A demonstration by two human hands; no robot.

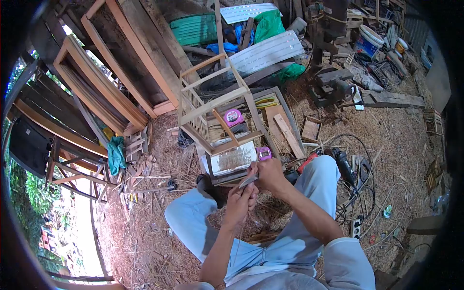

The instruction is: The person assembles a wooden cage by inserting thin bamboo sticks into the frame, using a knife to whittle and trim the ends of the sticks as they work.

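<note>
Both hands are close together above the lap, in front of a low wooden stand. My left hand (pixel 238 205) is closed around a small greyish piece (pixel 249 181), whose exact kind I cannot make out. My right hand (pixel 269 173) is closed at the upper end of the same piece, its fingers partly hidden. Just beyond the right hand lies a pink tape measure (pixel 264 153). A slatted wooden frame (pixel 215 105) stands on the stand past the hands, with a round pink object (pixel 233 117) seen through it.
Large wooden frames (pixel 96 87) lean at the upper left. To the right are a red and black power tool (pixel 308 162), tangled cables and a power strip (pixel 356 228). A small wooden box (pixel 311 129) and wood strips (pixel 289 135) lie beyond the right knee. Shavings cover the ground.
</note>
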